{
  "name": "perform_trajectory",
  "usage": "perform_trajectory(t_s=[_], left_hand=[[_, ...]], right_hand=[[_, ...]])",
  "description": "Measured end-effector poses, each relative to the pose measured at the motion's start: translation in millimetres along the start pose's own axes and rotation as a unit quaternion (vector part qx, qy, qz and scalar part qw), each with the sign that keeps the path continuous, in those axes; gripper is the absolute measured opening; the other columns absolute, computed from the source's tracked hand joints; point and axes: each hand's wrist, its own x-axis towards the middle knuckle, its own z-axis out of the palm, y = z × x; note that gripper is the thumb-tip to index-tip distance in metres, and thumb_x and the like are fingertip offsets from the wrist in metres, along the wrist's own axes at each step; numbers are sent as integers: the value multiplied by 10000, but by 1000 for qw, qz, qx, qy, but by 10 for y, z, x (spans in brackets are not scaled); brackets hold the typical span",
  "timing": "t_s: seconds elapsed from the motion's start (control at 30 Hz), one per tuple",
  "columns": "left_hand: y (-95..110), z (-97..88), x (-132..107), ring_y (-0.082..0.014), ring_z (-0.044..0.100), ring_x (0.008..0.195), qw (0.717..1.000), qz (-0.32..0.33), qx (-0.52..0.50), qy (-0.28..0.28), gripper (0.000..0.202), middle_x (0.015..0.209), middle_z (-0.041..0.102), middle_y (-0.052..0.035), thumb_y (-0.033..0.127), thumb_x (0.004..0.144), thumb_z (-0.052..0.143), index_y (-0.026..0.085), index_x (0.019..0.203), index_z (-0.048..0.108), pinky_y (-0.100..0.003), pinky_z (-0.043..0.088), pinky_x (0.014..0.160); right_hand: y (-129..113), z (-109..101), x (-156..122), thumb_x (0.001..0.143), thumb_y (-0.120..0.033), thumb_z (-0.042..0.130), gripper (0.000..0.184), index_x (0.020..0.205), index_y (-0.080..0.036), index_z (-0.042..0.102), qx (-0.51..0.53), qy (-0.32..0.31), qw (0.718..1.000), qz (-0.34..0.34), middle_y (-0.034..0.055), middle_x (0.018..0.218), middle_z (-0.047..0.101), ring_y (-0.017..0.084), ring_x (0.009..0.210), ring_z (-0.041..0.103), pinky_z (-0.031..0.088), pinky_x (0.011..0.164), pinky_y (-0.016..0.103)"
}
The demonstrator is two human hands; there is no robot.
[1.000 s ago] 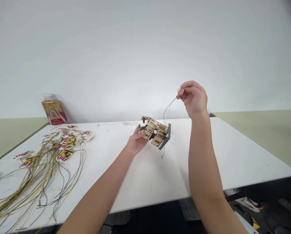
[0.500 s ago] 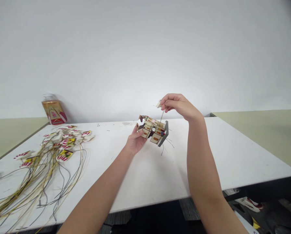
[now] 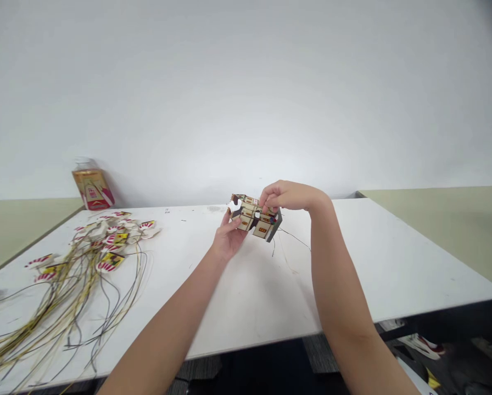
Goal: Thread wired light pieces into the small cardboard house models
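Observation:
A small model house [image 3: 264, 230] with cream walls and brown-framed windows is held tilted above the table. Thin wires [image 3: 293, 236] trail out past its grey base [image 3: 275, 229]. My left hand [image 3: 228, 237] grips the house at its left end, thumb across the front. The fingers of my right hand [image 3: 275, 196] are pinched together against the upper side of the house, close to the base. Whatever is between those fingertips is hidden.
A white table [image 3: 246, 307] stands against a pale wall. On its left lie several red-and-white striped pieces [image 3: 108, 263] with long yellow and black wires [image 3: 60, 307]. Behind them, a bottle with a gold and red label [image 3: 93, 189] stands near the wall.
My right hand has come down and left to the house; the small cream block with a wire it pinched above is now out of sight. The house shifted slightly left.

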Motion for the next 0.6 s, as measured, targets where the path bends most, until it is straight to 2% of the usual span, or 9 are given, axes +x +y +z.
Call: perform_trajectory(t_s=[0.1,0.2,0.3,0.47,0.6], left_hand=[[3,4,8,-177,637,897,1000,4,-8,2,499,986,690,-17,139,602,772,223,1062,599,-332,464,878],[8,12,6,-193,635,924,1000,9,-9,-1,497,1007,691,-31,139,607,767,217,1071,606,-338,464,884],[14,17,0,-193,633,940,1000,11,4,-7,511,1016,686,-27,162,609,777,222,1082,595,-340,452,899],[21,15,-8,-179,635,919,1000,11,4,2,547,1009,684,-15,156,592,784,236,1092,577,-329,457,876],[20,13,-10,-186,639,931,1000,9,9,-7,561,1015,684,-12,157,593,786,246,1104,572,-335,457,884]], right_hand=[[-25,24,12,703,-139,558,222,884,-231,647,-33,12,999,15,18,924,729,163,770,625,470,694,281],[-52,40,12,686,-135,557,304,968,-244,594,-69,54,995,48,22,951,727,188,816,638,461,674,297],[-58,57,14,674,-143,572,429,1088,-240,518,-80,82,991,70,36,990,726,214,882,640,457,675,311],[-55,87,24,694,-164,578,659,1316,-211,363,-81,91,990,69,44,939,735,234,926,631,457,692,331],[-87,76,17,685,-215,633,557,1221,-195,483,-112,78,986,93,73,964,727,251,945,632,457,671,328]])
